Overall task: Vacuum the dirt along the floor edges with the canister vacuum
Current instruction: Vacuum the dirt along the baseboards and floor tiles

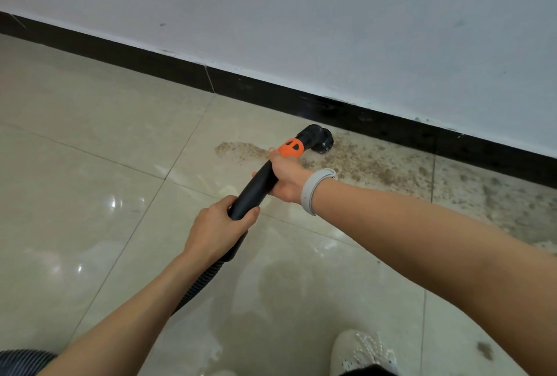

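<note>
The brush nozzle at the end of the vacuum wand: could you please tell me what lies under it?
The brush nozzle sits on brown dirt scattered over the floor tile beside the black baseboard. Whatever lies directly beneath its bristles is covered.

no readable text, labels or numbers

Both hands grip the black wand [256, 185] — left hand [215, 229], right hand [286, 178] — brush head [324, 140] on dirt [376, 167] beside the skirting [271, 89]

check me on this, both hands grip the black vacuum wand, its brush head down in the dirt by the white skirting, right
Not quite: the skirting is black; the wall above it is white. The head view shows it. Both hands, left and right, do grip the wand, brush head in the dirt.
</note>
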Action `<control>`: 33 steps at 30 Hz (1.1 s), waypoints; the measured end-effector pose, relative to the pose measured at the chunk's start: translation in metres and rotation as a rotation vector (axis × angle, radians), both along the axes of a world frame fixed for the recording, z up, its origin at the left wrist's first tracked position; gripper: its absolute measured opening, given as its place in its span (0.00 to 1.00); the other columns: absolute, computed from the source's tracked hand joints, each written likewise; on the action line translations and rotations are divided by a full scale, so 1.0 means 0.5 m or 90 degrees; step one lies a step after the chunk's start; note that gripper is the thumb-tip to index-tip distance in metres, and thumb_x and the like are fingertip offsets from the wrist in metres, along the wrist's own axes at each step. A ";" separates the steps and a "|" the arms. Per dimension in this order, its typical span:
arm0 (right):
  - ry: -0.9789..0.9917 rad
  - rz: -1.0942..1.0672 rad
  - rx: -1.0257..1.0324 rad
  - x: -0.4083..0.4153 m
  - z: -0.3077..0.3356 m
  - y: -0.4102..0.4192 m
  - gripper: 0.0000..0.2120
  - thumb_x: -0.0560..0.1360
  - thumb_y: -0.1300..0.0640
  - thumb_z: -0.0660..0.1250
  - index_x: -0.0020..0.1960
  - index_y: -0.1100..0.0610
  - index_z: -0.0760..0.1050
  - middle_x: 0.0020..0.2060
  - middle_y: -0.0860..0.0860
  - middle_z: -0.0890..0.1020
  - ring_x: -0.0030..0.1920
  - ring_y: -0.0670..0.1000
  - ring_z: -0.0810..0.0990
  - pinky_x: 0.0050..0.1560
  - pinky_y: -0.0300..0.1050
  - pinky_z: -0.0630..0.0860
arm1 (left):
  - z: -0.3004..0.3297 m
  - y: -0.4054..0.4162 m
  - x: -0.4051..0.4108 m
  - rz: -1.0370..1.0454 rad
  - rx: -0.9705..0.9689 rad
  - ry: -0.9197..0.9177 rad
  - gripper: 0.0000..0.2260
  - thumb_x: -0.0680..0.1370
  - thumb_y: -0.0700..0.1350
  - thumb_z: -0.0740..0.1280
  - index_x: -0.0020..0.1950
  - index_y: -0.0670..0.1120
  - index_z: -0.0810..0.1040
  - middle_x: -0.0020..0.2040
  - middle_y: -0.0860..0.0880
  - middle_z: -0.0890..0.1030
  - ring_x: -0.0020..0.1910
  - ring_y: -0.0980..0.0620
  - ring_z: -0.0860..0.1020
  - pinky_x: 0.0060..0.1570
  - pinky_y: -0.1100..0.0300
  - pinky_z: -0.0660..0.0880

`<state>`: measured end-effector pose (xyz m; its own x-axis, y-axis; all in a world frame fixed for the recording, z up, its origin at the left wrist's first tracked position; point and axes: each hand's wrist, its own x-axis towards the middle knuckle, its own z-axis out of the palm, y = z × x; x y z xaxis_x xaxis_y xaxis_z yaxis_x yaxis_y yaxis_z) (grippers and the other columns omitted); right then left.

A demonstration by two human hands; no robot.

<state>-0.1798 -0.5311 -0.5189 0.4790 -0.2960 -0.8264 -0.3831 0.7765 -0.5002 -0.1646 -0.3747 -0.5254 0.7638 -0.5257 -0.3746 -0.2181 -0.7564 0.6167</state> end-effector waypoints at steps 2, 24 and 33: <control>-0.001 0.000 -0.002 -0.002 0.006 -0.018 0.09 0.82 0.53 0.56 0.58 0.57 0.59 0.43 0.56 0.73 0.48 0.56 0.78 0.55 0.53 0.76 | -0.001 -0.020 -0.001 -0.005 -0.001 -0.001 0.09 0.74 0.56 0.66 0.43 0.51 0.75 0.35 0.52 0.80 0.37 0.53 0.78 0.38 0.58 0.73; 0.017 -0.102 -0.055 -0.115 -0.025 -0.103 0.21 0.82 0.52 0.57 0.72 0.58 0.58 0.58 0.57 0.72 0.57 0.59 0.78 0.48 0.52 0.75 | -0.052 -0.122 -0.081 -0.100 -0.029 0.016 0.11 0.74 0.57 0.66 0.50 0.51 0.75 0.37 0.51 0.80 0.37 0.52 0.79 0.41 0.55 0.77; 0.019 -0.162 -0.057 -0.176 -0.029 -0.134 0.19 0.82 0.55 0.57 0.71 0.59 0.60 0.65 0.59 0.70 0.60 0.61 0.77 0.50 0.52 0.75 | -0.065 -0.158 -0.124 -0.137 -0.048 0.036 0.10 0.74 0.57 0.66 0.50 0.52 0.74 0.36 0.52 0.79 0.36 0.53 0.78 0.38 0.58 0.75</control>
<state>-0.2680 -0.5983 -0.5333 0.3553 -0.4764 -0.8042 -0.1963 0.8032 -0.5625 -0.2267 -0.4535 -0.5581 0.6103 -0.7024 -0.3664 -0.3332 -0.6472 0.6856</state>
